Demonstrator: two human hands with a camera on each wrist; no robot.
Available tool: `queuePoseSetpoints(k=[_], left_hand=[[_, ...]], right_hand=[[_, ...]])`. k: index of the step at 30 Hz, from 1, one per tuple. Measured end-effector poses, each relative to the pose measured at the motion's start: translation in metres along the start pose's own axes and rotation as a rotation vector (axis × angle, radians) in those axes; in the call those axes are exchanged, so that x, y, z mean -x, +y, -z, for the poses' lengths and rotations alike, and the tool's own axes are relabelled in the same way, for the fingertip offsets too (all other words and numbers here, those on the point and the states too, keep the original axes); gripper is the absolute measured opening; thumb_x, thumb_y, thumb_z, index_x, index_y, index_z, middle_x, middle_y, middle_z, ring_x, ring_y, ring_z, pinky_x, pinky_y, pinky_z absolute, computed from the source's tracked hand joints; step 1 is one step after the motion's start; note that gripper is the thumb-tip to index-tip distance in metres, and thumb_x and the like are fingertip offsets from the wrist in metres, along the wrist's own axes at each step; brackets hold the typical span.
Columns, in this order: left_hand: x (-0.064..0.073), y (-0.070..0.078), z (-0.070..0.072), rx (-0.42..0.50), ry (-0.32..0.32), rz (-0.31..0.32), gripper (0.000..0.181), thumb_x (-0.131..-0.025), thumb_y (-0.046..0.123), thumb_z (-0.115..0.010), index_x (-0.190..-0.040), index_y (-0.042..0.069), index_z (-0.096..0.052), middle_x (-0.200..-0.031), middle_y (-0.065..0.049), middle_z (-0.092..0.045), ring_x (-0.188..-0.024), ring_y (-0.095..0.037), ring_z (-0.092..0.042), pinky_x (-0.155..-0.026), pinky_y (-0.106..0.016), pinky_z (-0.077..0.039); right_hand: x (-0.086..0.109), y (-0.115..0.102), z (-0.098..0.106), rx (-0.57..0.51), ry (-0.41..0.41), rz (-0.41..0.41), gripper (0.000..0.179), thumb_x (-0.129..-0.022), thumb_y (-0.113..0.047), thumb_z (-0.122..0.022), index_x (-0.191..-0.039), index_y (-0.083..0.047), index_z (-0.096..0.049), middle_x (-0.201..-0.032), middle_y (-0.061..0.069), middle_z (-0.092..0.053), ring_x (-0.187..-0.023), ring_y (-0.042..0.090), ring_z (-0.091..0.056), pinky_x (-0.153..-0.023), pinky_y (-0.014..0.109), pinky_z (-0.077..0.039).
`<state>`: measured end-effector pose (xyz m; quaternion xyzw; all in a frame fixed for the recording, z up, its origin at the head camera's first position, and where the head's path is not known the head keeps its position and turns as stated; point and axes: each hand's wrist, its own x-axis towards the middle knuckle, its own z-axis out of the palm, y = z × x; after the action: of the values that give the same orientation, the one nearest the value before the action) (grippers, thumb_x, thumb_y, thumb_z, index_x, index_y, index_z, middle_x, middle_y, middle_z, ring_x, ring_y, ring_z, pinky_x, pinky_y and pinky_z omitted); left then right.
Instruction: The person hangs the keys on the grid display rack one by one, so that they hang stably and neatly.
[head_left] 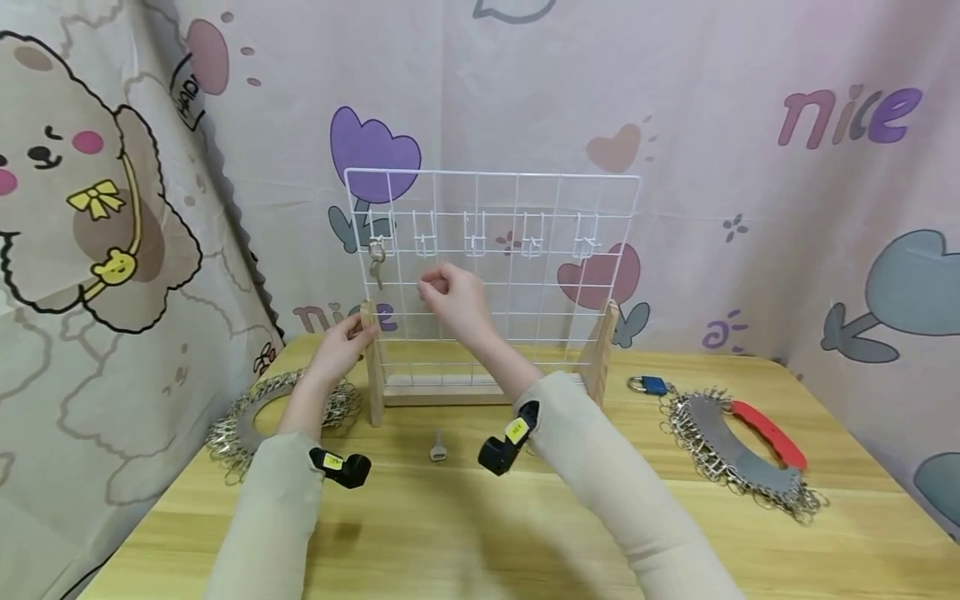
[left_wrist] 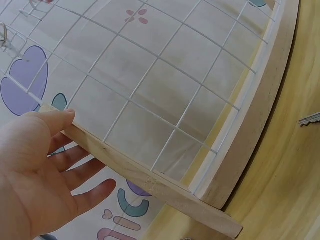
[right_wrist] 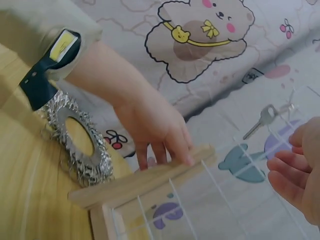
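Note:
A white wire grid rack [head_left: 495, 285] stands upright on wooden feet. My left hand [head_left: 335, 353] grips the top of its left wooden post [left_wrist: 125, 167], with the thumb over the near side and the fingers behind, as the left wrist view shows. A silver key [right_wrist: 267, 115] hangs from the leftmost hook. To the right of that key, my right hand [head_left: 457, 302] is raised in front of the grid, fingers loosely bent and nothing visible in them. Another key [head_left: 438, 451] lies on the table in front of the rack.
Several white hooks [head_left: 474, 243] line the grid. On the left of the wooden table [head_left: 405, 533] lies a grey ring with many keys [head_left: 243, 421]. At right are a red-handled ring of metal loops [head_left: 738, 450] and a blue padlock [head_left: 651, 385]. A printed curtain hangs behind.

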<state>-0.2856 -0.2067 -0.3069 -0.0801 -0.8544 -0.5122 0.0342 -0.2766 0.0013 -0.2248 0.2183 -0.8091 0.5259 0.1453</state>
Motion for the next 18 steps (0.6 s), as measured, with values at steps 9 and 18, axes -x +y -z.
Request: queuePoseSetpoints(k=[9,18], left_hand=[[-0.001,-0.002,-0.002,-0.002,0.005,-0.001,0.065,-0.101,0.032,-0.039,-0.147,-0.004,-0.011,-0.146,-0.029,-0.020,-0.132,-0.043,-0.023,-0.103,-0.053,-0.031],[0.000,0.000,-0.005,0.018,-0.004,0.009,0.067,-0.100,0.036,-0.038,-0.148,-0.001,-0.008,-0.147,-0.028,-0.017,-0.134,-0.043,-0.018,-0.106,-0.055,-0.023]], right_hand=[[0.033,0.053,0.022,-0.128,-0.084,-0.091,0.019,-0.092,-0.008,-0.058,-0.105,0.005,-0.062,-0.090,0.018,-0.067,-0.076,0.026,-0.064,-0.067,0.035,-0.056],[0.072,0.107,0.030,-0.179,-0.042,-0.214,0.021,-0.090,-0.007,-0.060,-0.105,0.006,-0.062,-0.087,0.013,-0.067,-0.074,0.020,-0.065,-0.069,0.034,-0.055]])
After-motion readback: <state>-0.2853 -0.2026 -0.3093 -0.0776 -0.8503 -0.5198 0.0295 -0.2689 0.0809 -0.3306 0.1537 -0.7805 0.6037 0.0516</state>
